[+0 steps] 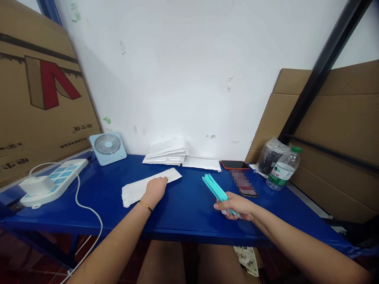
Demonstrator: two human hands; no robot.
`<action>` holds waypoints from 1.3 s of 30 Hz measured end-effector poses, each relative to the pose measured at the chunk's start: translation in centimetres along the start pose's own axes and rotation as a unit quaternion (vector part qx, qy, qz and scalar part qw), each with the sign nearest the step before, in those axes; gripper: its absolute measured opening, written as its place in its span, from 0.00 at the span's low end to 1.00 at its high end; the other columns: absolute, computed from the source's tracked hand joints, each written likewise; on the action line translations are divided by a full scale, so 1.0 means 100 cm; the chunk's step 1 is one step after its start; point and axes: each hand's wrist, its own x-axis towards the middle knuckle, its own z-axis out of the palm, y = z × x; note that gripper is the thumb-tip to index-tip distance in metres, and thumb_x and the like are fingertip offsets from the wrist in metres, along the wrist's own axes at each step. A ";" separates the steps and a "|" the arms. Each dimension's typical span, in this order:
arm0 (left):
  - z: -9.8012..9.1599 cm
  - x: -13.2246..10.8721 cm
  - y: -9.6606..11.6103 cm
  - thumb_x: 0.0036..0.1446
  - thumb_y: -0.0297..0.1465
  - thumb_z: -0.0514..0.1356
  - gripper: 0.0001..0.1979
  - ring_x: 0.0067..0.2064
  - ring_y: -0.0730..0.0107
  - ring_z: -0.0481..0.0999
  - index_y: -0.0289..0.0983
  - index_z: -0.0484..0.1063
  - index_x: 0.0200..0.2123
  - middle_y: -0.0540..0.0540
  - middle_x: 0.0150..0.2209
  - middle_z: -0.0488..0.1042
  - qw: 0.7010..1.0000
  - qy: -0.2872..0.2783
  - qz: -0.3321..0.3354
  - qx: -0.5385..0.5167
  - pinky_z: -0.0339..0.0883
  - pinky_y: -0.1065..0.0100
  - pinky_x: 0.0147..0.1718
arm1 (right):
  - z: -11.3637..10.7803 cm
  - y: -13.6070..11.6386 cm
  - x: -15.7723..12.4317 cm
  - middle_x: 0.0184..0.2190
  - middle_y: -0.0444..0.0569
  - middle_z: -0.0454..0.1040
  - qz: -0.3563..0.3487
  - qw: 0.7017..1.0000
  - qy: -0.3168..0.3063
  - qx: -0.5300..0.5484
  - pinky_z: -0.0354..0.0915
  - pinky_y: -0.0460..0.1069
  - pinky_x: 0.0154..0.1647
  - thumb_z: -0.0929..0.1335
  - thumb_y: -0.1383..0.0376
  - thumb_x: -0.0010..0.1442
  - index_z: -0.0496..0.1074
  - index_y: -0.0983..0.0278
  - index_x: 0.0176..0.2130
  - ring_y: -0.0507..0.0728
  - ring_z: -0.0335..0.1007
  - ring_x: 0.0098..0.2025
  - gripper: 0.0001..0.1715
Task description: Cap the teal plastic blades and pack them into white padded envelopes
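A bundle of thin turquoise sticks [217, 188] is gripped in my right hand [238, 207], above the table's front right part. The sticks point up and to the left, and their lower ends pass through my closed fingers. My left hand [155, 191] rests on a flat, white, sleeve-like packet [136, 191] lying on the table, its fingers curled on the packet's upper side. The fingertips are partly hidden. Behind, against the wall, lies a stack of similar white packets [166, 152], with another flat white packet [203, 163] beside it.
On the blue table [186, 213], a light-blue fan [108, 148] and a white power strip [66, 179] with a cable stand left. At right are an orange-edged phone [235, 165], a second phone [248, 192], a water bottle [282, 171] and a plastic-wrapped dark item [269, 156]. Cardboard flanks both sides.
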 end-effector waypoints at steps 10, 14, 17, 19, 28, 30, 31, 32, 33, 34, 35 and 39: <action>-0.057 0.002 0.040 0.51 0.31 0.56 0.16 0.33 0.74 0.73 0.38 0.63 0.45 0.48 0.34 0.72 0.660 0.311 -0.055 -0.682 0.68 0.71 0.35 | -0.011 -0.013 -0.008 0.15 0.39 0.61 -0.046 0.998 0.043 -0.001 0.46 0.41 0.13 0.71 0.54 0.45 0.60 0.66 0.24 0.45 0.55 0.15 0.21; -0.016 -0.021 0.042 0.47 0.26 0.58 0.30 0.46 0.66 0.72 0.38 0.53 0.54 0.39 0.48 0.67 0.613 0.232 -0.169 -0.736 0.67 0.63 0.43 | -0.018 -0.007 -0.011 0.14 0.39 0.60 -0.051 0.997 0.058 -0.028 0.47 0.41 0.14 0.71 0.53 0.45 0.61 0.65 0.25 0.46 0.55 0.15 0.21; 0.001 -0.048 0.029 0.46 0.28 0.60 0.43 0.63 0.56 0.47 0.40 0.38 0.61 0.36 0.63 0.44 0.753 0.294 -0.189 -0.557 0.51 0.54 0.57 | -0.023 -0.001 -0.011 0.15 0.40 0.61 -0.042 0.992 0.075 -0.087 0.48 0.41 0.13 0.69 0.53 0.47 0.61 0.66 0.25 0.46 0.56 0.16 0.20; -0.004 -0.057 0.019 0.43 0.30 0.62 0.49 0.65 0.53 0.34 0.40 0.35 0.63 0.40 0.65 0.34 0.876 0.261 -0.053 -0.403 0.39 0.52 0.60 | -0.025 -0.001 -0.011 0.15 0.41 0.62 -0.038 0.985 0.086 -0.142 0.50 0.41 0.14 0.69 0.53 0.47 0.61 0.66 0.25 0.47 0.57 0.16 0.20; -0.023 0.018 0.049 0.28 0.31 0.67 0.53 0.64 0.44 0.36 0.48 0.47 0.61 0.42 0.63 0.49 0.917 -0.225 0.328 -0.032 0.34 0.38 0.55 | -0.027 -0.017 -0.019 0.17 0.41 0.64 -0.071 0.938 0.067 -0.332 0.56 0.43 0.19 0.67 0.56 0.50 0.61 0.64 0.26 0.49 0.60 0.18 0.15; -0.017 0.028 0.059 0.30 0.29 0.66 0.45 0.62 0.46 0.49 0.46 0.56 0.57 0.41 0.58 0.59 0.909 -0.210 0.359 -0.021 0.35 0.41 0.56 | -0.028 -0.017 -0.022 0.18 0.42 0.66 -0.080 0.916 0.089 -0.383 0.54 0.43 0.20 0.67 0.57 0.50 0.62 0.64 0.25 0.50 0.62 0.20 0.14; -0.015 0.030 0.061 0.31 0.28 0.65 0.42 0.59 0.48 0.55 0.45 0.60 0.54 0.40 0.54 0.63 0.907 -0.191 0.374 -0.019 0.36 0.43 0.56 | -0.028 -0.015 -0.023 0.19 0.43 0.67 -0.084 0.901 0.103 -0.414 0.53 0.43 0.20 0.67 0.58 0.50 0.62 0.65 0.25 0.50 0.62 0.21 0.13; -0.014 0.031 0.062 0.31 0.28 0.65 0.38 0.56 0.51 0.60 0.44 0.63 0.51 0.41 0.51 0.66 0.907 -0.167 0.387 -0.021 0.38 0.45 0.57 | -0.028 -0.013 -0.024 0.20 0.44 0.68 -0.087 0.884 0.117 -0.444 0.52 0.44 0.21 0.67 0.59 0.49 0.63 0.65 0.25 0.51 0.63 0.22 0.13; -0.014 0.031 0.062 0.31 0.28 0.64 0.35 0.53 0.53 0.64 0.43 0.64 0.49 0.41 0.48 0.68 0.906 -0.145 0.396 -0.026 0.39 0.47 0.57 | -0.029 -0.011 -0.025 0.22 0.45 0.69 -0.087 0.867 0.130 -0.473 0.51 0.44 0.21 0.68 0.59 0.49 0.64 0.65 0.25 0.51 0.63 0.23 0.12; -0.014 0.030 0.062 0.32 0.28 0.64 0.32 0.50 0.55 0.66 0.42 0.65 0.47 0.42 0.45 0.69 0.907 -0.127 0.399 -0.033 0.41 0.49 0.57 | -0.029 -0.008 -0.025 0.23 0.46 0.70 -0.086 0.851 0.139 -0.499 0.51 0.44 0.22 0.67 0.60 0.49 0.66 0.65 0.26 0.52 0.64 0.24 0.10; -0.015 0.029 0.060 0.33 0.29 0.63 0.29 0.49 0.56 0.67 0.42 0.66 0.45 0.43 0.44 0.69 0.911 -0.112 0.395 -0.040 0.43 0.51 0.57 | -0.029 -0.006 -0.026 0.24 0.47 0.71 -0.082 0.836 0.144 -0.523 0.51 0.45 0.23 0.67 0.61 0.50 0.67 0.65 0.27 0.53 0.66 0.26 0.08; -0.023 0.024 0.055 0.37 0.29 0.58 0.22 0.45 0.60 0.69 0.39 0.65 0.41 0.45 0.41 0.70 0.930 -0.077 0.352 -0.076 0.50 0.58 0.54 | -0.029 -0.001 -0.026 0.29 0.52 0.73 -0.053 0.771 0.177 -0.610 0.54 0.47 0.25 0.66 0.65 0.50 0.70 0.64 0.30 0.59 0.70 0.31 0.06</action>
